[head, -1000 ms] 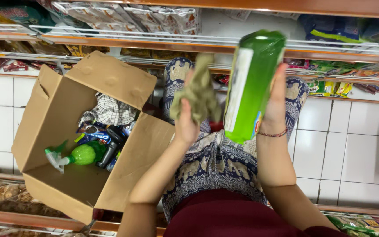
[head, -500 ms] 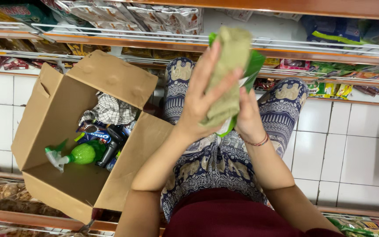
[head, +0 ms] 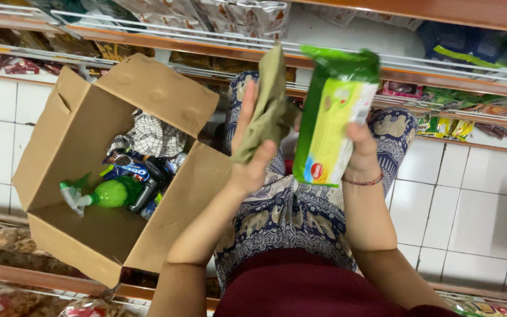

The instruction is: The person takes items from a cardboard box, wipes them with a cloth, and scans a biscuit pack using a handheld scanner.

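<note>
The open cardboard box [head: 77, 176] on the floor contains a green spray bottle [head: 104, 194], snack packets [head: 127, 164] and a checked cloth [head: 154, 136]. The right hand [head: 362, 154] grips a green packet [head: 333, 117] upright. Just beside it, the left hand [head: 252, 154] clasps an olive cloth [head: 271, 105].

green packet [head: 333, 117] upright, olive cloth [head: 271, 108] beside

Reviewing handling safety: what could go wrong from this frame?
1. The right hand holds the green pack only at its lower edge; it could tip and drop.
2. The cloth lies loosely on the left hand and may slip off.
3. The open box sits close beside the knees; a fall could land there.
</note>
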